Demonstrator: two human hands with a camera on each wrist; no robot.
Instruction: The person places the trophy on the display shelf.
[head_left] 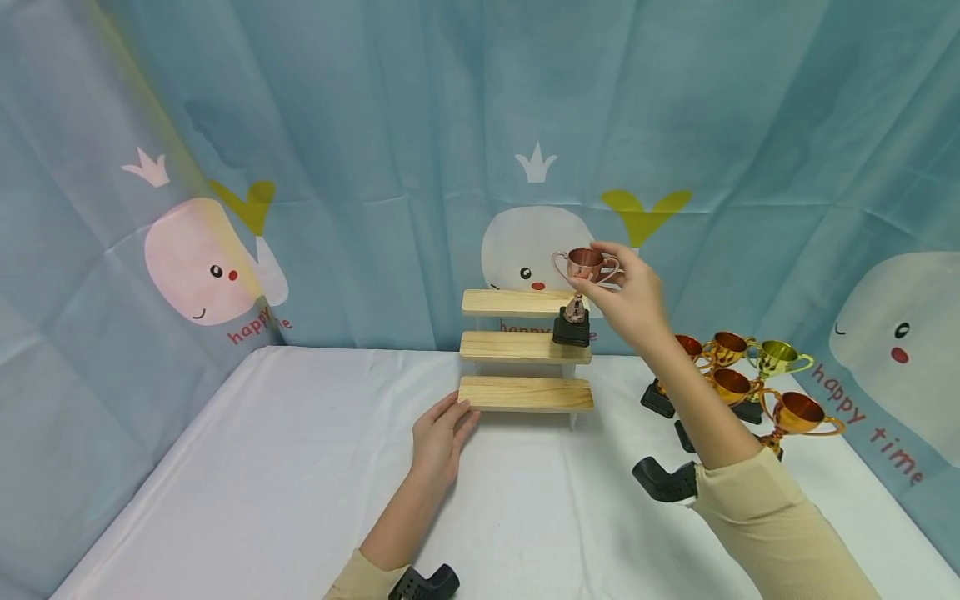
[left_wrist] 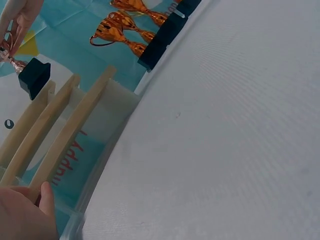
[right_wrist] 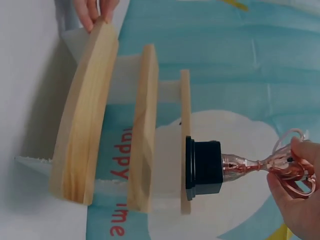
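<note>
Pinching the bowl of a small copper trophy [head_left: 581, 283] between thumb and fingertips, the right hand [head_left: 630, 296] holds the cup upright from above. That high grip keeps the fingers away from the shelves and leaves the black base [right_wrist: 203, 168] free to meet the wood. In the right wrist view the base sits flush against the top board of the wooden step stand [head_left: 525, 348], near its right end, so the trophy appears to be set on the highest step while the fingers are closed on its bowl.

The left hand [head_left: 438, 437] lies on the white table [head_left: 262, 467] with relaxed, straight fingers, their tips touching the left end of the lowest board. It grasps nothing; this light contact looks like bracing, to stop the light stand from sliding while the other hand works on the top step. The left wrist view shows the thumb [left_wrist: 47, 197] resting against that board's end.

To the right of the stand, behind the right forearm, a cluster of other trophies [head_left: 750, 375] stands on the table, mostly orange-gold with one greenish-gold, each on a black base. They sit close together, well apart from the stand. A blue whale-print backdrop [head_left: 300, 167] hangs behind everything.
</note>
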